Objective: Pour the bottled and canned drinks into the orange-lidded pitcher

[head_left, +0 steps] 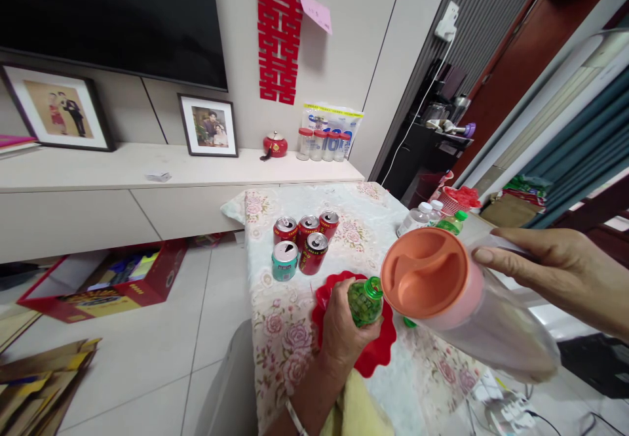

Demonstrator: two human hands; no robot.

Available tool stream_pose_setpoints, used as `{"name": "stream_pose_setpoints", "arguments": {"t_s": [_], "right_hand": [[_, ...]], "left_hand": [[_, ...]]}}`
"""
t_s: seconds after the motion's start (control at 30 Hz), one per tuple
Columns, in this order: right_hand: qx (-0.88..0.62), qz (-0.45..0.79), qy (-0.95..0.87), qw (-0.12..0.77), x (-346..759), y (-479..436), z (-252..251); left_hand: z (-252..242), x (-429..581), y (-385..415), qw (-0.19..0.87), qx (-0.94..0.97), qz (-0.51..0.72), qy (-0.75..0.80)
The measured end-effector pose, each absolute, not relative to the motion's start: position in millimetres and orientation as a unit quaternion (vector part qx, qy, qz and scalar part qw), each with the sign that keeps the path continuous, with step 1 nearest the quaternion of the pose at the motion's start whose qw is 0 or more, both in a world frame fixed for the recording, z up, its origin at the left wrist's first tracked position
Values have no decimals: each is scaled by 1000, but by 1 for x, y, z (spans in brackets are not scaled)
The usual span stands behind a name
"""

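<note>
My left hand [339,331] is wrapped round a green plastic bottle [366,305] with an uncapped mouth, held above a red scalloped tray [381,352]. In my right hand [560,269] is the handle of a clear pitcher [501,334], tipped on its side. Its orange lid [426,272] points at the bottle, close to the mouth; I cannot tell whether they touch. No stream of liquid shows between them. A small green cap [409,322] peeks out below the pitcher. Several red cans [313,254] and a teal can [285,262] stand opened left of the pitcher.
Clear bottles with white caps [415,218] and a green-capped bottle [453,223] stand behind the pitcher. A yellow cloth [361,410] lies by my left forearm. The flowered tablecloth [295,364] covers the table. A power strip [511,413] with cords is at lower right.
</note>
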State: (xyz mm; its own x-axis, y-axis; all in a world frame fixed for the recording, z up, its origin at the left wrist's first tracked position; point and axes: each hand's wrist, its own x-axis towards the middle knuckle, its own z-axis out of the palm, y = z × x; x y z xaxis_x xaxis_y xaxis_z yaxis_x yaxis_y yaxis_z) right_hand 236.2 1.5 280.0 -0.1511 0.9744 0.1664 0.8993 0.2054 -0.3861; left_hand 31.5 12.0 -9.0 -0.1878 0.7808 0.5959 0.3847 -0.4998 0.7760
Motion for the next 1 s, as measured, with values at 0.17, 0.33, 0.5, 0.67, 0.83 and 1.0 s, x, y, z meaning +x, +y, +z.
{"name": "stream_pose_setpoints", "arguments": {"t_s": [0.17, 0.33, 0.5, 0.67, 0.83, 1.0], "right_hand": [[-620, 116, -752, 192, 238, 1, 281], [-621, 127, -749, 192, 237, 1, 283], [-619, 127, -750, 196, 236, 2, 282], [-619, 122, -751, 194, 237, 2, 281], [-624, 115, -748, 195, 237, 1, 282], [-624, 125, -747, 192, 239, 2, 280]], "left_hand": [[-8, 31, 12, 164, 617, 607, 474], [-9, 31, 12, 156, 618, 606, 476], [-9, 32, 12, 152, 619, 608, 474], [-10, 32, 12, 159, 616, 610, 472], [-11, 32, 12, 172, 610, 612, 473], [-10, 32, 12, 165, 612, 610, 475]]}}
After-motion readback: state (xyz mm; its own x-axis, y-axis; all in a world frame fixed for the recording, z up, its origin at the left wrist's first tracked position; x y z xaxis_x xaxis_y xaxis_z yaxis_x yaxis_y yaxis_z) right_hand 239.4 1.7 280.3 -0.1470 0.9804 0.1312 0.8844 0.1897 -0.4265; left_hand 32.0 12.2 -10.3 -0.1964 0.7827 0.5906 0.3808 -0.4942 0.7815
